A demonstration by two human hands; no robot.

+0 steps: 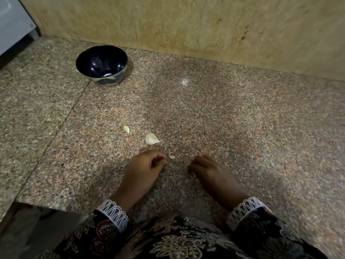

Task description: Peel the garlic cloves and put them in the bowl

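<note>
- The left hand (147, 163) rests on the counter with fingers curled loosely inward; whether it pinches anything is too blurred to tell. The right hand (207, 168) lies knuckles-up, fingers tucked under, and nothing shows in it.
- A small curl of garlic skin (171, 156) lies just beside the left fingertips, between the two hands.
- A larger garlic clove (152, 139) sits a little farther out, apparently with its skin on or part loosened; a smaller clove (126, 129) lies to its left, apart from it.
- The bowl (87, 61) stands well away at the back left, near the wall (186, 25), with something pale at its bottom, probably a peeled clove.
- Risk: peeled cloves are slick, so one could slip from the fingertips during the long carry to the bowl and roll across the stone.
- Risk: loose skins lie among the cloves and could be swept into the bowl with them.
- The counter (242, 118) is open to the right and ahead; its front edge drops off at the lower left, close to the left wrist, so a nudged clove could fall there.
</note>
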